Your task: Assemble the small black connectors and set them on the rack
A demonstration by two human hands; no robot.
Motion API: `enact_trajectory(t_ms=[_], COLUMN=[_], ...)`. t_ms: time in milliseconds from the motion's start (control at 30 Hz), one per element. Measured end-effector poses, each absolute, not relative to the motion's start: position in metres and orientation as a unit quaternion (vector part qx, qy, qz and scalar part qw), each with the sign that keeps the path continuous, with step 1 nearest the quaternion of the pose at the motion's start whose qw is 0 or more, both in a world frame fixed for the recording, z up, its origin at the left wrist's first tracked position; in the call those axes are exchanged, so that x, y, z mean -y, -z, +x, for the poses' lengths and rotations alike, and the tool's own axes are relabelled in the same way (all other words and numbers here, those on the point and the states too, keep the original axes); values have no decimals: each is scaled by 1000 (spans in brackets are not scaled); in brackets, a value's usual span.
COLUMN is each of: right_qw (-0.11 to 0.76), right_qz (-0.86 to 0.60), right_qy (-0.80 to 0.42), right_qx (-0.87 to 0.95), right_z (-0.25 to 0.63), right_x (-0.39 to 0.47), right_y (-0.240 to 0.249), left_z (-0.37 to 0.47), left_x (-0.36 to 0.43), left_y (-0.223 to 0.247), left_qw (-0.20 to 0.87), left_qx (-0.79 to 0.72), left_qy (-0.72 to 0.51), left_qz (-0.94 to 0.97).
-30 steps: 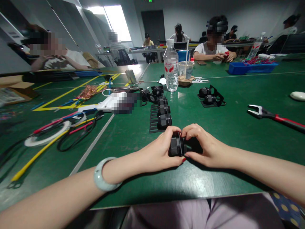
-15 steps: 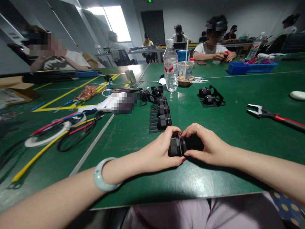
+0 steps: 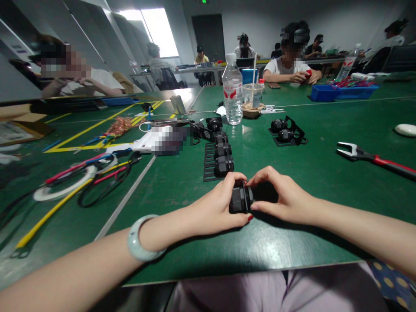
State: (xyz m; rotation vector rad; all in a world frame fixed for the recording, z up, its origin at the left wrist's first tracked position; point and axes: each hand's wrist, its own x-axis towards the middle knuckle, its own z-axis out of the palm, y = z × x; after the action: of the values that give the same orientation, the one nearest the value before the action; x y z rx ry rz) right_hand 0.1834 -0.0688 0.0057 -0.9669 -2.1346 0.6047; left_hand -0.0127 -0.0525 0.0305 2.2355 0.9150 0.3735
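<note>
Near the table's front edge, my left hand (image 3: 212, 206) is closed around a black cable gland (image 3: 237, 200) with a faceted nut and a thin plate at its collar. From the other side my right hand (image 3: 289, 200) curls thumb and fingertips about the ring behind the plate, its palm hollow and dark with shadow. Just beyond my hands, several more black cable glands (image 3: 224, 165) stand in a row on a slotted black plate (image 3: 212, 174). Further right on the table lies another pair of glands (image 3: 285, 134) with a black bracket.
To the right lies a red-and-black fork-jawed tool (image 3: 377, 160). A water bottle (image 3: 232, 93) and a plastic cup (image 3: 253, 94) stand beyond the glands. Coloured cables (image 3: 53, 215) and a blurred white device (image 3: 147, 141) occupy the left. Co-workers sit across the green table (image 3: 182, 260).
My right thumb and fingers have shifted slightly around the ring of the gland. My left hand has stayed almost still, with the gland in its grip.
</note>
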Motion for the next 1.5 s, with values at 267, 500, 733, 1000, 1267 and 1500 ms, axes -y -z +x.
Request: enact_trajectory(t_ms=[267, 500, 733, 1000, 1267, 1500], right_qw=[352, 354, 346, 386, 335, 338], right_qz=[-384, -379, -385, -346, -270, -272], right_qy=[-261, -274, -279, -220, -216, -211], right_qx=[813, 810, 809, 826, 877, 876], right_z=[183, 182, 181, 182, 182, 181], right_x=[68, 68, 71, 69, 72, 71], right_y=[-6, -7, -8, -7, -6, -3], left_z=[-13, -13, -13, -13, -13, -12], left_x=[52, 52, 53, 52, 52, 51], left_y=[-30, -30, -31, -30, -30, -31], left_qw=[348, 349, 350, 349, 357, 353], left_qx=[-349, -348, -351, -339, -336, -328], left_qy=[-154, -158, -148, -159, -163, -157], left_qz=[856, 855, 856, 859, 856, 862])
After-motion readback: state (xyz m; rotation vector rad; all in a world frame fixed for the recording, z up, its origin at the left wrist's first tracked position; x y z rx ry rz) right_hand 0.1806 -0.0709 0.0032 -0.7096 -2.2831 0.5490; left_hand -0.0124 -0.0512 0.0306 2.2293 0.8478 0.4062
